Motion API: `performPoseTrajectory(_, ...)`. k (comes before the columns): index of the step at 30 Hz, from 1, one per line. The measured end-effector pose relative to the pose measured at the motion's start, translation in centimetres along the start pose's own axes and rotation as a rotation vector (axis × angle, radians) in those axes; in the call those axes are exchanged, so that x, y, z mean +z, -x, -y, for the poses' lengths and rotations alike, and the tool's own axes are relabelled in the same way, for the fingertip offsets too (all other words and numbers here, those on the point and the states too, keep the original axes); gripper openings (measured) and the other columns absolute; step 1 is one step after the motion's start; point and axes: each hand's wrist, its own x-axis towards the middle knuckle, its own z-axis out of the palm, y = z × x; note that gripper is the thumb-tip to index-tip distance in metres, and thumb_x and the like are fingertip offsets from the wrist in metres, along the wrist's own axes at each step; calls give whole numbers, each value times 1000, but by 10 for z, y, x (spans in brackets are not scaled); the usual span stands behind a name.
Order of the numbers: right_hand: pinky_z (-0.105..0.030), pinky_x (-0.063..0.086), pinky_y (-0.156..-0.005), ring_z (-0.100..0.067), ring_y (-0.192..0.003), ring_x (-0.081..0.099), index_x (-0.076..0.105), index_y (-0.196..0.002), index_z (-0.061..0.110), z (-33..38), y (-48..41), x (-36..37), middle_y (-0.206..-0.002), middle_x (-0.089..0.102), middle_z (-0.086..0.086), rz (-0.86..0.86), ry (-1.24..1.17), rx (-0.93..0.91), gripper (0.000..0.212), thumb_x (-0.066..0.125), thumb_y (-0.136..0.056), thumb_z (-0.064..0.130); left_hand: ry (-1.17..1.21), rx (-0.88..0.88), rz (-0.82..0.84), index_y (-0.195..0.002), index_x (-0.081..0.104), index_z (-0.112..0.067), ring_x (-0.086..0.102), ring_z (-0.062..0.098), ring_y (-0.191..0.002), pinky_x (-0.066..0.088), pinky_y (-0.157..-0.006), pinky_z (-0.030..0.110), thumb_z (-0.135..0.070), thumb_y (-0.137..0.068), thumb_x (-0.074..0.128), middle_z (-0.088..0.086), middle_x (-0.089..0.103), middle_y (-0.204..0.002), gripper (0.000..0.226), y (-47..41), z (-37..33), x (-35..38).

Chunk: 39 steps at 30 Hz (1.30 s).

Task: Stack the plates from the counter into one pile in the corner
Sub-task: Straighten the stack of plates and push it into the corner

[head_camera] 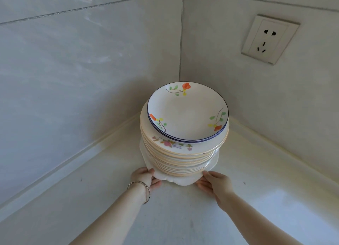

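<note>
A tall pile of plates [183, 158] stands on the pale counter [110, 199] in the corner where two tiled walls meet. On top lie blue-rimmed plates with orange flowers [187, 111]. Under them are several cream plates with tan rims, one showing a pink flower print [170, 144]. The lowest is a wide white plate with a wavy rim [180, 180]. My left hand [145, 178] grips that bottom plate's near-left rim. My right hand [214, 182] grips its near-right rim, thumb on top.
A white wall socket [269, 38] sits on the right wall above the counter. A raised cream ledge [91, 145] runs along the foot of both walls. A bracelet is on my left wrist [145, 188].
</note>
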Motion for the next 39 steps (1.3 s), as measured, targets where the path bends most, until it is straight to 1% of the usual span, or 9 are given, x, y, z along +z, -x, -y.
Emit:
performPoseTrajectory(2, -23, 57, -48, -27, -69, 67, 64, -80, -3, 1, -3, 2, -71, 70, -18, -29, -45, 26, 12, 56, -88, 1, 6, 19, -30, -79, 55, -1, 61, 27, -63, 55, -49, 34, 3, -91, 49, 16, 60, -74, 15, -3, 0, 1)
performPoseTrajectory(4, -23, 55, -43, -27, -61, 68, 62, -74, -4, 5, -6, 4, -58, 69, -15, -50, -46, 34, 14, 56, -87, -3, 17, 34, -61, -74, 55, -1, 60, 27, -61, 54, -38, 27, 4, -91, 48, 15, 60, -72, 19, -5, 1, 2)
performPoseTrajectory(9, -22, 51, -35, -21, -38, 64, 57, -67, -5, 23, -16, 12, -45, 64, -13, -81, 17, 24, 21, 53, -87, -7, 54, 33, -66, -65, 54, -3, 61, 28, -60, 52, -56, 38, 5, -90, 49, 16, 61, -73, 27, -7, -1, 12)
performPoseTrajectory(14, -21, 46, -29, -26, -53, 56, 53, -70, -10, 52, -34, 23, -64, 57, -15, -119, 43, -3, 18, 52, -88, -6, 153, -12, -76, -72, 56, 2, 61, 34, -63, 51, -51, 38, 10, -88, 49, 24, 60, -86, 20, -10, -11, 29)
performPoseTrajectory(17, -21, 46, -28, -27, -55, 55, 56, -91, -12, 66, -46, 29, -65, 56, -14, -123, 78, -18, 9, 51, -89, -5, 219, 0, -55, -68, 54, 1, 61, 35, -65, 54, -65, 44, 11, -88, 48, 28, 59, -92, 23, -16, -15, 40)
performPoseTrajectory(19, -20, 45, -27, -27, -50, 56, 56, -97, -13, 73, -55, 30, -66, 55, -14, -134, 106, -34, 13, 51, -89, -4, 253, -3, -51, -67, 54, 1, 61, 39, -74, 58, -58, 44, 12, -87, 48, 28, 60, -93, 23, -21, -16, 47)
performPoseTrajectory(23, -18, 42, -26, -26, -42, 57, 56, -99, -10, 82, -67, 26, -67, 54, -12, -174, 134, -53, 13, 52, -89, -2, 270, 10, -39, -65, 53, 0, 61, 31, -60, 55, -39, 33, 12, -87, 47, 21, 62, -77, 26, -27, -13, 57)
performPoseTrajectory(32, -17, 41, -25, -25, -55, 53, 54, -92, -4, 94, -89, 15, -68, 53, -12, -205, 103, -71, 5, 53, -89, -1, 268, 33, -34, -66, 50, -1, 60, 29, -59, 55, -39, 31, 11, -87, 47, 19, 60, -74, 24, -33, -14, 82)
performPoseTrajectory(39, -18, 45, -29, -24, -52, 62, 59, -101, -6, 80, -76, 17, -78, 60, -17, -187, -18, -99, 16, 59, -86, 0, 177, -4, 43, -72, 50, 0, 64, 27, -49, 54, -37, 30, 5, -91, 47, 19, 59, -70, 19, -32, -22, 72)
